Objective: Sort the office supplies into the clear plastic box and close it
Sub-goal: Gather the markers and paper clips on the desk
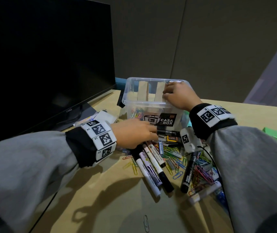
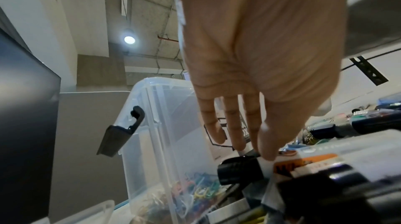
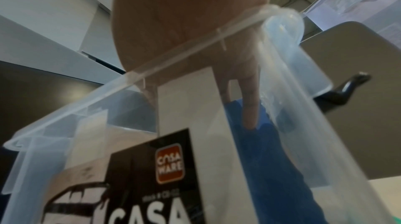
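Observation:
The clear plastic box point(image 1: 129, 91) stands open on the desk, with cardboard dividers point(image 1: 142, 91) and coloured paper clips point(image 1: 136, 113) in its left part. My right hand point(image 1: 167, 95) reaches over the rim point(image 3: 195, 47) into the right compartment. One straight finger point(image 3: 249, 107) touches a blue item point(image 3: 266, 150) there; a divider hides the other fingers. My left hand point(image 1: 153, 132) lies in front of the box with straight fingers point(image 2: 234, 124). Their tips touch a black-capped marker point(image 2: 238, 169) beside an orange staple box point(image 1: 172, 139).
Markers point(image 1: 152, 167) and loose paper clips point(image 1: 199, 170) lie heaped on the desk between my arms. A single clip point(image 1: 145, 222) lies nearer me. A dark monitor point(image 1: 42, 64) stands at the left, a green item point(image 1: 275, 134) at the right. The box's black latch point(image 2: 121, 135) hangs open.

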Demonstrator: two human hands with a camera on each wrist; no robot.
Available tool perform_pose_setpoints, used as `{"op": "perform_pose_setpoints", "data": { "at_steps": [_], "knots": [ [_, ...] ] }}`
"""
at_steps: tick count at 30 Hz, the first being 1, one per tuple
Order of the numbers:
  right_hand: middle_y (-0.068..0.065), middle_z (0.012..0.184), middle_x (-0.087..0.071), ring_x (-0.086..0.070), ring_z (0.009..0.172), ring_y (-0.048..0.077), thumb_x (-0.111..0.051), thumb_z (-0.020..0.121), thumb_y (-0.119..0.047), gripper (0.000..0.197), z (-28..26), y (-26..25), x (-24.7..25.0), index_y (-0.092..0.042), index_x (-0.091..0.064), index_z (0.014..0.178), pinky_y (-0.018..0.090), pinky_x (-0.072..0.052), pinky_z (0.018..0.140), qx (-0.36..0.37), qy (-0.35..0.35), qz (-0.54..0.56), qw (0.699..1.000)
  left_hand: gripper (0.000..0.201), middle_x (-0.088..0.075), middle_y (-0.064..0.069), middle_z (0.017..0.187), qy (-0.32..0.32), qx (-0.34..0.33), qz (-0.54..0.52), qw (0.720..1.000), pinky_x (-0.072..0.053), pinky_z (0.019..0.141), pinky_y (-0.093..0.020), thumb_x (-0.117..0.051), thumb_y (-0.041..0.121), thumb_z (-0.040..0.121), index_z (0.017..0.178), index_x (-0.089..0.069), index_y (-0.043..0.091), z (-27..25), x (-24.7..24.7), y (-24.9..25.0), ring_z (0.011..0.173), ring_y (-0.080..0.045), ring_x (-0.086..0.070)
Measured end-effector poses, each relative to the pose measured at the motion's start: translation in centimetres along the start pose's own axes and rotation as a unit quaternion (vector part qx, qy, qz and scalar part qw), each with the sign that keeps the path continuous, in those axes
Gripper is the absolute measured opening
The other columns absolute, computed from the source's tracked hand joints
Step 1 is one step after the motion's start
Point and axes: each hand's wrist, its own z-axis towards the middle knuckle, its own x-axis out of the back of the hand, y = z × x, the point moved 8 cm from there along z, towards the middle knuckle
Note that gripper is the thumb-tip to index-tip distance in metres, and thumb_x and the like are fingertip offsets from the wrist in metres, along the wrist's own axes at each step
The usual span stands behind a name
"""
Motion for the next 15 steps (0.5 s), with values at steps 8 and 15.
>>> {"op": "perform_pose_setpoints", "data": {
  "at_steps": [8,15],
  "knots": [
    [-0.002,0.142,-0.049,-0.037,0.132,0.021,-0.045,0.094,-0.032,0.035,-0.3,-0.2,0.1,-0.024,-0.065,0.121,0.045,-0.033,0.110,-0.005,0.001,0.001,1.000,0.026,-0.061,-0.003,0.117,0.001,0.022,0.001,1.000,-0.052,0.089,-0.040,-0.055,0.016,0.097,0.122,-0.058,0.016,0.7,-0.7,0.0,0.108,-0.021,-0.055],
    [-0.002,0.139,-0.051,-0.040,0.130,0.021,-0.045,0.095,-0.033,0.033,-0.5,-0.4,0.4,-0.022,-0.067,0.117,0.043,-0.034,0.109,0.001,0.006,0.016,1.000,0.018,-0.062,0.003,0.105,0.069,0.033,-0.043,0.996,-0.053,0.081,-0.033,-0.055,0.027,0.097,0.112,-0.055,0.019,0.0,1.0,-0.5,0.096,-0.014,-0.057]
  ]
}}
